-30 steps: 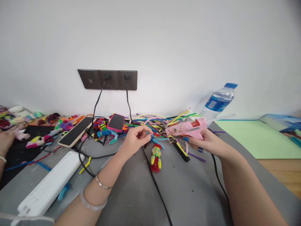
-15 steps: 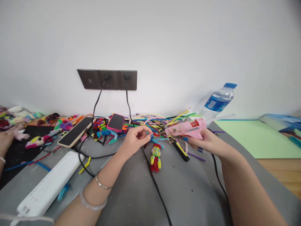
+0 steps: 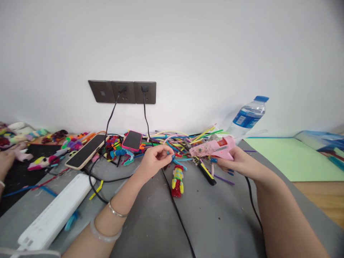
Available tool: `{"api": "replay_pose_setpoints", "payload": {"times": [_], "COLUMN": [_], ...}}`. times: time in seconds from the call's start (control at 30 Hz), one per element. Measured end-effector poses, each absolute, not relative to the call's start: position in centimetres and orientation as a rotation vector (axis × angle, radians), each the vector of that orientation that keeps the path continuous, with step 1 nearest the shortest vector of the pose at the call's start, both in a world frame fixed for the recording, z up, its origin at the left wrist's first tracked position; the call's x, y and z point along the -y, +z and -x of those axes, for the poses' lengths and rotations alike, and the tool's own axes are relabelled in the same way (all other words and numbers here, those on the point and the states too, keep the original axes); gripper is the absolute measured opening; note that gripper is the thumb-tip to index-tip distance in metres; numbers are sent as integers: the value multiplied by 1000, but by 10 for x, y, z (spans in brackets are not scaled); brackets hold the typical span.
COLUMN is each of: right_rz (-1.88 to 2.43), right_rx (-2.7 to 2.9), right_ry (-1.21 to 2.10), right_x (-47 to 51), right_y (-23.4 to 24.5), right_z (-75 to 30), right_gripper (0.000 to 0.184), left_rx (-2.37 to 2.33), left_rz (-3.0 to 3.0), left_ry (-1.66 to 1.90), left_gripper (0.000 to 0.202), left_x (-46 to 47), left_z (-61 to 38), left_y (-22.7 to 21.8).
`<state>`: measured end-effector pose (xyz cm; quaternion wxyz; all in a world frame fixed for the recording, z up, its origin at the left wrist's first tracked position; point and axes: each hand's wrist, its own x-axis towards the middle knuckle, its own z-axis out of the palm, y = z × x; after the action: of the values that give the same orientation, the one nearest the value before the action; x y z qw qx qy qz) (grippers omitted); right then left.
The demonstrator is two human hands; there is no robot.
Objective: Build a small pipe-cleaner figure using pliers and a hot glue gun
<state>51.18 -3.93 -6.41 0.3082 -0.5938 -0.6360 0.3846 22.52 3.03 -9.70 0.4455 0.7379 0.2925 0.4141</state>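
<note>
My right hand (image 3: 238,161) is wrapped round the handle of a pink hot glue gun (image 3: 212,147), its nozzle pointing left. A clear glue stick (image 3: 254,133) pokes out of its back. My left hand (image 3: 158,157) is closed in a pinch left of the nozzle; whatever lies between the fingertips is too small to make out. Below the fingertips, a red and yellow pipe-cleaner figure (image 3: 177,181) lies on the grey table (image 3: 212,222). Black-and-yellow handled pliers (image 3: 205,172) rest under the glue gun. Behind the hands spreads a heap of coloured pipe cleaners (image 3: 172,134).
A white power strip (image 3: 56,211), a dark-screened phone (image 3: 87,150) and a pink-cased phone (image 3: 132,140) lie left. Black cables (image 3: 178,211) cross the table. A water bottle (image 3: 248,116) leans at the wall, beside a green sheet (image 3: 285,157). Another person's hand (image 3: 6,161) is far left.
Both hands hold almost the same pose. The glue gun has shifted very slightly, and the whole view has moved a few pixels.
</note>
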Motion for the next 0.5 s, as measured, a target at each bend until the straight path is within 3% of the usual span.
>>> {"api": "replay_pose_setpoints", "payload": {"times": [0.23, 0.4, 0.5], "right_rz": [1521, 1213, 1139], "right_rx": [1552, 1141, 800], "right_ry": [1012, 954, 958], "right_x": [50, 78, 104], "right_y": [-57, -71, -83], "right_z": [-511, -507, -516], "right_gripper": [39, 49, 44], "left_rx": [-754, -756, -761], "left_rz": [-1774, -1734, -1743], "left_ry": [1102, 1172, 1185], "left_gripper": [7, 11, 10], "left_x": [-34, -36, -36], "left_z": [-223, -222, -222], "left_y": [-96, -97, -99]}}
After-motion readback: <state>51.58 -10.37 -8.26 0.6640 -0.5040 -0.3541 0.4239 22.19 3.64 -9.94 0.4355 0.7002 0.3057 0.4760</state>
